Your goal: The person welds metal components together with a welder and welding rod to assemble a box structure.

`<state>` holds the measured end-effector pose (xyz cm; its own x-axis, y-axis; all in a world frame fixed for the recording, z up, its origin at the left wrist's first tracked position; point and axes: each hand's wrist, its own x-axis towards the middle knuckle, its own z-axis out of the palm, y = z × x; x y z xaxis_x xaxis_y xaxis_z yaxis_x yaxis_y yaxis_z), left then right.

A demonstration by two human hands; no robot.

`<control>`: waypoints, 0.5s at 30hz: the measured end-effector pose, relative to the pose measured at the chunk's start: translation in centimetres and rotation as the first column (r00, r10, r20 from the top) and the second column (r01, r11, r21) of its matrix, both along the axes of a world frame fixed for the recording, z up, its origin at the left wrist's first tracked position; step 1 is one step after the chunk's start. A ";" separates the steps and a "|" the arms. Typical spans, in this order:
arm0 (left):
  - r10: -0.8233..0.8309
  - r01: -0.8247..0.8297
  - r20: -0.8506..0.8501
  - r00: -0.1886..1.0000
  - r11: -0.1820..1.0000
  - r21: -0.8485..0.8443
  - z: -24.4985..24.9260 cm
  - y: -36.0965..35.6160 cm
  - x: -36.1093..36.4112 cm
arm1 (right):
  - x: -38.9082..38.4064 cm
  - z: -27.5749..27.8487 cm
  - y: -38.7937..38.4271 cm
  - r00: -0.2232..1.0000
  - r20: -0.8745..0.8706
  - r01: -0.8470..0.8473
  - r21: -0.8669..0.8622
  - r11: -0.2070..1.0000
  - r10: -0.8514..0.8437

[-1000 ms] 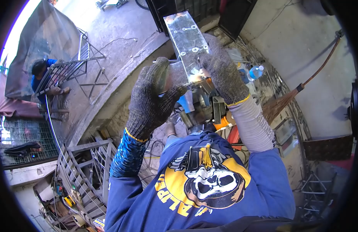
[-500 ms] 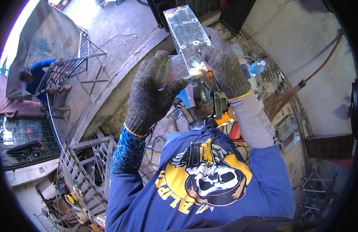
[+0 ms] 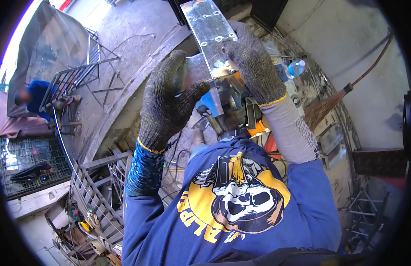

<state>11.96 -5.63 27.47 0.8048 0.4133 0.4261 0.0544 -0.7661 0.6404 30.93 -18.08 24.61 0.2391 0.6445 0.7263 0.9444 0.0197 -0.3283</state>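
A shiny metal bracket [image 3: 208,27] with several ringed holes is held up at the top centre. Its lower end shows a heat-stained, bright patch, and a flat grey part juts out to the left. My left hand [image 3: 163,99], in a dark knit glove, has its thumb and fingers closed around that jutting part. On the right edge of the bracket my gloved right hand [image 3: 254,64] is wrapped, its thumb on the top face and the other fingers partly hidden. Beneath the bracket is a blue-sided piece [image 3: 210,103], partly covered.
Under my hands are an orange tool part [image 3: 257,128] and other metal pieces. A water bottle [image 3: 296,68] and a broom [image 3: 327,110] are to the right. Metal frames [image 3: 99,195] lean at lower left. Another person [image 3: 39,98] works beside a steel frame [image 3: 77,73] at far left.
Both hands and the bracket have shifted slightly up and left in view, keeping the same grip. The other person has bent their head and moved slightly.
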 end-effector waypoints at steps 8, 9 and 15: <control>-0.028 0.028 0.001 1.000 0.999 0.020 -0.1 0.1 -0.2 | 0.1 -0.3 0.2 1.000 0.030 0.004 0.014 1.000 -0.005; -0.025 0.025 -0.003 1.000 0.999 0.041 -0.2 0.1 -0.3 | 0.2 -0.4 0.2 0.999 0.034 -0.009 0.031 0.999 0.008; -0.010 0.012 -0.034 0.999 0.998 0.059 0.3 0.0 -0.2 | 0.1 -0.5 0.3 1.000 -0.029 -0.009 0.007 1.000 0.009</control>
